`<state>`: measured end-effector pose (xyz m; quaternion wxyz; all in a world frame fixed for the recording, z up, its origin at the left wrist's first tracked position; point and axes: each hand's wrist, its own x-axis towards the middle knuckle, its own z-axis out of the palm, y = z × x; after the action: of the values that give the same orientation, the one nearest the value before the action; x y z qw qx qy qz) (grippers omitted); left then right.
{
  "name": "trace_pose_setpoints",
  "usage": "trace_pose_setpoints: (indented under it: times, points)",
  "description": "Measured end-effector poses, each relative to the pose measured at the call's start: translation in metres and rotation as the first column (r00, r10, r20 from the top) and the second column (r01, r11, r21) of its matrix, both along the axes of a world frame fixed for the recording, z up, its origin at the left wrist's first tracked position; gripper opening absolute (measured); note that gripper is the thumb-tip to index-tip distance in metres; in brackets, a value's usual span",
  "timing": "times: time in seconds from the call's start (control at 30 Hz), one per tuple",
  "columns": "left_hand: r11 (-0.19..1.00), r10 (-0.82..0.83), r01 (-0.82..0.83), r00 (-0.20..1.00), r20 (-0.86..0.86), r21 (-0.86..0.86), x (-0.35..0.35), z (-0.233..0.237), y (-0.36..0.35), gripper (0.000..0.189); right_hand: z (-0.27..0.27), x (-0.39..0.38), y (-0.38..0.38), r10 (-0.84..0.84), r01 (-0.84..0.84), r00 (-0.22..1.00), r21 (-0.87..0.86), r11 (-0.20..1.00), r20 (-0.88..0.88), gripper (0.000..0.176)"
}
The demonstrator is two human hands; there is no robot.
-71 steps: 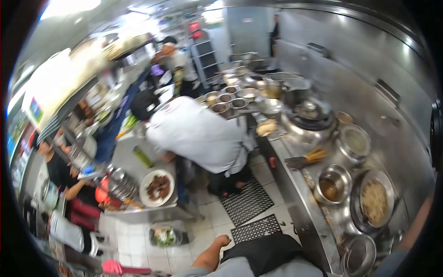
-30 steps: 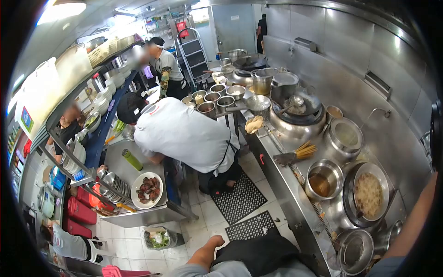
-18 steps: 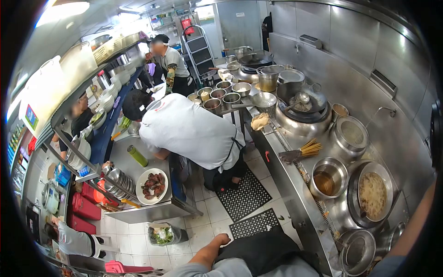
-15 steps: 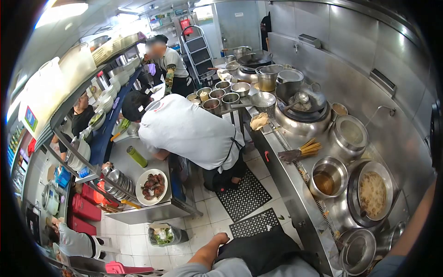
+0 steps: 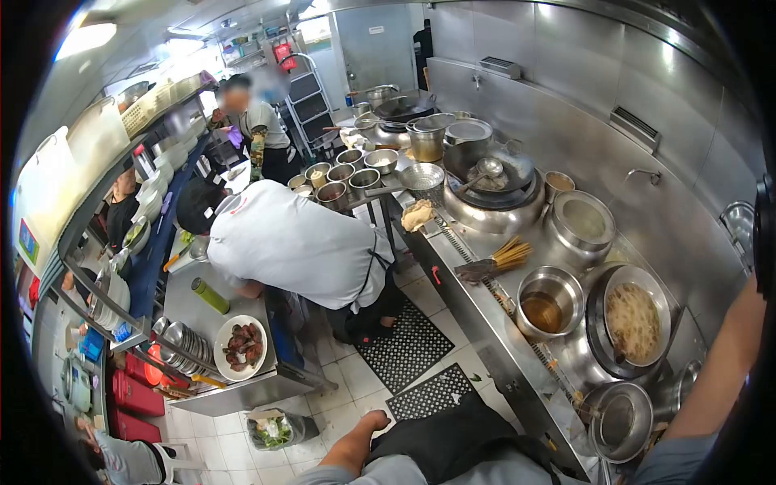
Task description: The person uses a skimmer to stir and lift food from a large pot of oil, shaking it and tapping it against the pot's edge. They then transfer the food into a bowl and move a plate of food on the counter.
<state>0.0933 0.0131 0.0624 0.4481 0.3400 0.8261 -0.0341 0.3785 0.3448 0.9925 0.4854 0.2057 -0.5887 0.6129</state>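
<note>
My left hand (image 5: 374, 420) hangs low beside my black apron (image 5: 453, 436), above the floor tiles; its fingers are too hidden to tell whether they are open or closed, and nothing shows in it. My right forearm (image 5: 719, 364) reaches up along the right edge, and the hand itself lies outside the picture. Nearest that arm are a wok of bubbling oil (image 5: 638, 311), a strainer over a metal pot (image 5: 620, 422) and a steel pot with brown liquid (image 5: 551, 301). A bamboo brush (image 5: 509, 255) lies on the range's front ledge.
A co-worker in a white shirt (image 5: 295, 238) bends over the left counter, close ahead. A white bowl of dark meat (image 5: 240, 347) and a green bottle (image 5: 210, 296) stand there. Black rubber mats (image 5: 404, 339) and a bin of scraps (image 5: 279, 430) are on the floor.
The view has turned slightly to the right, so most things appear further left. More of my right forearm now shows. My left hand stays low beside the apron.
</note>
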Motion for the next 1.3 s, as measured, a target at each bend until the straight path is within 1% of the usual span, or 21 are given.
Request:
trace_pose_setpoints:
  times: [0.03, 0.13, 0.37, 0.4, 0.5, 0.53, 0.63, 0.67, 0.73, 0.77, 0.8, 0.83, 0.87, 0.93, 1.03, 1.13, 1.23, 1.3]
  points:
    - [1.0, 0.007, -0.007, 1.0, -0.004, 0.007, 0.0, -0.001, 0.003, 0.045, 0.0, 0.001, 0.0, -0.007, 0.007, 1.0, 0.0, 1.0, 0.003, 0.043]
    - [0.998, -0.056, 0.056, 0.998, -0.009, 0.014, -0.003, -0.004, 0.006, 0.045, 0.0, 0.007, -0.001, -0.043, 0.043, 0.999, -0.006, 0.999, 0.023, 0.043]
    - [0.994, -0.112, 0.112, 0.994, -0.006, 0.016, -0.007, -0.006, 0.006, 0.046, -0.004, 0.042, -0.004, -0.202, 0.203, 0.979, -0.026, 0.979, 0.038, 0.043]
    - [0.989, -0.138, 0.139, 0.99, -0.015, 0.046, -0.006, -0.009, 0.004, 0.046, -0.005, 0.044, -0.004, -0.21, 0.211, 0.977, -0.028, 0.977, 0.036, 0.043]
    - [0.971, -0.238, 0.238, 0.971, -0.007, 0.035, -0.005, -0.016, 0.004, 0.045, -0.004, 0.046, -0.004, -0.226, 0.226, 0.974, -0.023, 0.974, 0.031, 0.043]
    - [0.958, -0.276, 0.278, 0.96, -0.032, 0.076, -0.003, -0.012, 0.003, 0.044, -0.003, 0.049, -0.005, -0.238, 0.239, 0.971, -0.022, 0.971, 0.032, 0.043]
    - [0.973, -0.225, 0.224, 0.974, 0.009, 0.061, 0.001, -0.006, 0.002, 0.043, -0.004, 0.056, -0.007, -0.281, 0.283, 0.959, -0.033, 0.959, 0.049, 0.043]
    - [0.934, -0.352, 0.351, 0.936, 0.005, 0.064, 0.004, -0.005, 0.006, 0.043, -0.002, 0.057, -0.008, -0.291, 0.293, 0.955, -0.028, 0.956, 0.055, 0.042]
    - [0.817, -0.574, 0.574, 0.819, -0.017, 0.055, -0.002, 0.002, 0.002, 0.042, -0.002, 0.058, -0.008, -0.296, 0.298, 0.954, -0.029, 0.954, 0.052, 0.042]
    - [0.899, -0.437, 0.437, 0.899, 0.013, 0.023, -0.001, 0.003, 0.004, 0.042, -0.002, 0.057, -0.007, -0.294, 0.296, 0.954, -0.029, 0.955, 0.052, 0.042]
    - [0.957, -0.288, 0.288, 0.957, 0.039, -0.015, 0.002, 0.005, 0.005, 0.042, -0.002, 0.057, -0.006, -0.292, 0.294, 0.955, -0.031, 0.955, 0.052, 0.042]
    - [0.989, -0.13, 0.133, 0.99, 0.06, -0.059, 0.004, 0.005, 0.004, 0.043, -0.003, 0.056, -0.005, -0.289, 0.292, 0.956, -0.035, 0.956, 0.055, 0.042]
    - [0.955, -0.295, 0.296, 0.955, 0.039, -0.025, 0.003, 0.005, 0.004, 0.043, -0.004, 0.055, -0.004, -0.287, 0.289, 0.956, -0.037, 0.957, 0.057, 0.042]
    - [0.809, -0.587, 0.587, 0.81, -0.018, 0.031, -0.001, 0.008, 0.001, 0.044, -0.004, 0.05, -0.001, -0.273, 0.276, 0.96, -0.045, 0.96, 0.062, 0.042]
    - [0.955, -0.296, 0.296, 0.955, 0.007, -0.012, -0.001, -0.006, 0.003, 0.043, -0.003, 0.043, 0.0, -0.256, 0.26, 0.964, -0.045, 0.965, 0.067, 0.042]
    - [0.971, -0.24, 0.24, 0.971, 0.006, 0.01, -0.003, -0.015, 0.005, 0.043, -0.002, 0.036, 0.0, -0.234, 0.237, 0.97, -0.043, 0.971, 0.073, 0.042]
    - [0.995, -0.086, 0.087, 0.996, 0.034, -0.039, -0.003, -0.017, 0.012, 0.046, 0.0, 0.034, -0.002, -0.24, 0.244, 0.967, -0.04, 0.969, 0.082, 0.042]
    - [0.998, -0.056, 0.056, 0.998, -0.011, 0.04, -0.003, -0.018, 0.012, 0.047, -0.001, 0.039, -0.005, -0.268, 0.272, 0.959, -0.044, 0.961, 0.088, 0.042]
